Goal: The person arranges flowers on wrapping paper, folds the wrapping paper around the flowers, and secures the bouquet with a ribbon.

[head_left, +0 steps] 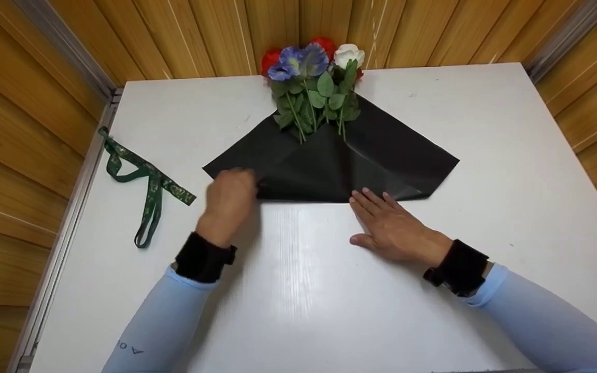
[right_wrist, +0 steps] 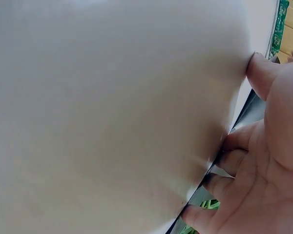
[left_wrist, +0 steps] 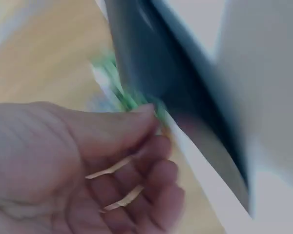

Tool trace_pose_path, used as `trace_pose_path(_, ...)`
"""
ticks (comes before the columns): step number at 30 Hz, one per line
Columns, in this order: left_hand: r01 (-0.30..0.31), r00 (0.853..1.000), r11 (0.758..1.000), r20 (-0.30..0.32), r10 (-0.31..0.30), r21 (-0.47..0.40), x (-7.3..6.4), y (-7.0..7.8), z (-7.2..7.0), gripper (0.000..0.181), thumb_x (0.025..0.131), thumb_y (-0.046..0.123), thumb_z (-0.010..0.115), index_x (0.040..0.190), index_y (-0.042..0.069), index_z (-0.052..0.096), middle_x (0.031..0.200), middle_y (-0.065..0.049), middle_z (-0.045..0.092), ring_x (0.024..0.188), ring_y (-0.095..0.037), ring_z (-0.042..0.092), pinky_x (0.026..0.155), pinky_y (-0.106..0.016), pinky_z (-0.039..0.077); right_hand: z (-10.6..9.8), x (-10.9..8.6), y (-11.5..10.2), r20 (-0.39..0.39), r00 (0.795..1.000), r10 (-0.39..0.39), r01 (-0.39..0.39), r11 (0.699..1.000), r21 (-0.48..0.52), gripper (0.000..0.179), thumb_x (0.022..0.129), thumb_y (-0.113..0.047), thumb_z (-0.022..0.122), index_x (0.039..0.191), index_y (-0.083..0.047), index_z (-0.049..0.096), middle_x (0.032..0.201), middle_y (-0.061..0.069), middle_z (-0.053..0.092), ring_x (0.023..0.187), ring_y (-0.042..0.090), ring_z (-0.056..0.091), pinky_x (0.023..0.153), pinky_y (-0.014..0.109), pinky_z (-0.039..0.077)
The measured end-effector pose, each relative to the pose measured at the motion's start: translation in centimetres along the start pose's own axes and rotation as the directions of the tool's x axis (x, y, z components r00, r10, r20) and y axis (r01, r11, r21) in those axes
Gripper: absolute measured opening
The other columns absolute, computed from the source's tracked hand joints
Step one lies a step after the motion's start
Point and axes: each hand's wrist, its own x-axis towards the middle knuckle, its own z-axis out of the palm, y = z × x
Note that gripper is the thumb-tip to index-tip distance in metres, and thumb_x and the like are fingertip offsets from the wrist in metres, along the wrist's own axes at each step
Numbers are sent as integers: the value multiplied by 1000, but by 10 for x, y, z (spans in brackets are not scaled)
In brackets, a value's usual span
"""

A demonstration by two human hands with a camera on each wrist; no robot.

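Note:
A sheet of black wrapping paper [head_left: 303,168] lies folded on the table, its straight folded edge facing me. On it rest artificial flowers [head_left: 306,62]: red, blue-purple and white blooms with green leaves and stems. My left hand [head_left: 228,199], blurred, has its fingers curled at the paper's lower left corner. In the left wrist view its thumb and forefinger [left_wrist: 151,117] come together at the paper's edge; the exact contact is blurred. My right hand [head_left: 397,230] lies flat, fingertips pressing the folded edge right of the middle, thumb spread on the table.
A dark green patterned ribbon [head_left: 148,173] lies loosely looped on the table's left side. The white table [head_left: 298,290] ends at wood-panelled walls [head_left: 226,36] behind and at both sides. A metal rail [head_left: 70,217] runs along the left edge.

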Motion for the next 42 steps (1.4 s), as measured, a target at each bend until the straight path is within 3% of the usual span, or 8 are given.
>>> trace_pose_path(2, -200, 977, 979, -73, 202, 30, -6, 26, 9, 13, 86, -8, 66, 92, 1, 73, 94, -16, 70, 90, -36, 67, 74, -47, 59, 0, -1, 1, -5, 1000, 0, 0, 1000, 3, 85, 105, -55, 51, 163, 0, 22, 172, 15, 15, 159, 35, 12, 125, 59, 13)
trace_pose_path(5, -422, 906, 903, 22, 422, 82, -13, 54, 24, 25, 94, -5, 61, 116, 1, 72, 121, -16, 69, 116, -35, 64, 97, -45, 54, 1, -1, 2, -20, 1000, -6, 6, 1000, 5, 85, 105, -56, 51, 163, -1, 23, 172, 15, 16, 159, 35, 12, 125, 59, 13)
trace_pose_path(8, -453, 880, 883, 221, 420, 124, -16, 68, 35, 41, 108, 13, 52, 146, 1, 55, 154, -16, 51, 145, -34, 44, 116, -49, 40, 2, 0, 3, -43, 999, -8, 8, 1000, 6, 87, 103, -57, 53, 163, -1, 22, 171, 15, 18, 158, 35, 14, 125, 58, 16)
trace_pose_path(11, -400, 873, 906, 360, 329, 142, -18, 72, 40, 58, 110, 32, 49, 159, 4, 37, 167, -13, 32, 156, -32, 26, 122, -53, 29, 2, 0, 4, -60, 998, -3, 3, 1000, 11, 90, 102, -58, 55, 163, -2, 22, 171, 16, 18, 158, 37, 16, 124, 60, 19)
trace_pose_path(14, -367, 869, 921, 401, 290, 128, -19, 69, 44, 68, 109, 42, 48, 162, 4, 29, 169, -13, 25, 157, -33, 20, 123, -58, 24, 0, 1, 5, -71, 997, -1, 1, 1000, 2, 91, 101, -60, 56, 163, -3, 24, 171, 16, 18, 157, 38, 16, 123, 61, 20)
trace_pose_path(23, -364, 863, 931, 384, 329, 20, -25, 54, 46, 75, 109, 51, 44, 162, 1, 27, 169, -16, 24, 157, -35, 20, 122, -63, 19, -2, 3, 6, -42, 999, -1, 0, 1000, -11, 88, 102, -64, 50, 164, -6, 26, 171, 13, 21, 158, 36, 17, 123, 62, 20)
trace_pose_path(29, -309, 871, 951, 402, 282, 4, -31, 38, 36, 79, 107, 55, 46, 161, 1, 29, 168, -17, 25, 157, -35, 18, 122, -65, 17, -2, 3, 4, -34, 999, 3, -3, 1000, -12, 88, 102, -64, 50, 164, -8, 24, 171, 11, 20, 158, 35, 17, 123, 61, 18)
trace_pose_path(42, -157, 929, 985, 348, 124, 67, -58, -21, 13, 76, 105, 48, 54, 155, -7, 37, 162, -24, 36, 153, -47, 23, 114, -76, 23, -2, 4, 6, -3, 1000, 21, -21, 1000, -21, 88, 102, -65, 47, 165, -10, 21, 172, 9, 18, 159, 33, 14, 124, 59, 17)
